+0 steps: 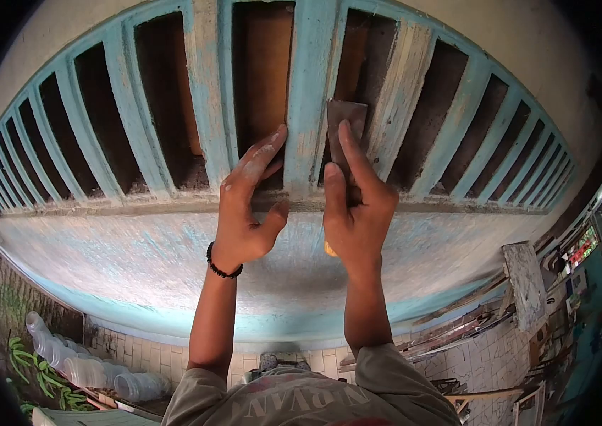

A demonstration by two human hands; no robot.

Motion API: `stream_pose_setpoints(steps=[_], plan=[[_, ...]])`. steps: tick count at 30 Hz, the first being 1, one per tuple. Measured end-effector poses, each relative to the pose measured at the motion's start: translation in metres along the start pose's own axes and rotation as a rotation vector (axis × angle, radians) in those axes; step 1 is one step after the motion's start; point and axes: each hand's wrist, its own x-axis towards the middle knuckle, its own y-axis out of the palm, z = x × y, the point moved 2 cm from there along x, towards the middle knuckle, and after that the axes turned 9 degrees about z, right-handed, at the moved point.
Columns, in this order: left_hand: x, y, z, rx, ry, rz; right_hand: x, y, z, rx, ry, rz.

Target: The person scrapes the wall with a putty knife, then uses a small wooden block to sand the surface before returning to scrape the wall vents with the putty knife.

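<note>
Head view: a scraper is gripped in the right hand. The fingers are wrapped round its handle, and the forefinger is stretched up along the flat blade. A bit of yellow handle is seen under the palm. The blade is pressed upright against a blue slat of a wall vent, at the slat's right edge, where the paint is worn and flaking.

The left hand is laid flat just left of the same slat. Its fingers are loosely extended and nothing is held in them. The fingertips touch the slat's left edge and are dusted pale. A black bead bracelet is worn on that wrist.

Both hands are raised above a dirty ledge at the foot of the slats. A row of clear plastic bottles is seen far below to the left.
</note>
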Motion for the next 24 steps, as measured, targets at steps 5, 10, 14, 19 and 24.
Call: stream_pose_setpoints(steps=[5, 10, 14, 19, 24], plan=[[-0.001, 0.001, 0.0, 0.007, 0.012, -0.01, -0.015, 0.001, -0.005, -0.042, 0.018, 0.012], [0.0, 0.0, 0.0, 0.017, -0.001, 0.006, -0.004, 0.001, 0.0, -0.016, 0.027, -0.009], [0.001, 0.001, -0.002, 0.008, -0.022, -0.001, 0.011, -0.004, 0.005, -0.003, 0.008, -0.011], [0.001, 0.0, -0.002, 0.011, -0.012, -0.004, -0.008, 0.004, -0.002, 0.0, -0.033, -0.056], [0.0, 0.001, 0.001, -0.004, 0.012, -0.002, 0.023, -0.007, 0.014, 0.023, -0.007, -0.009]])
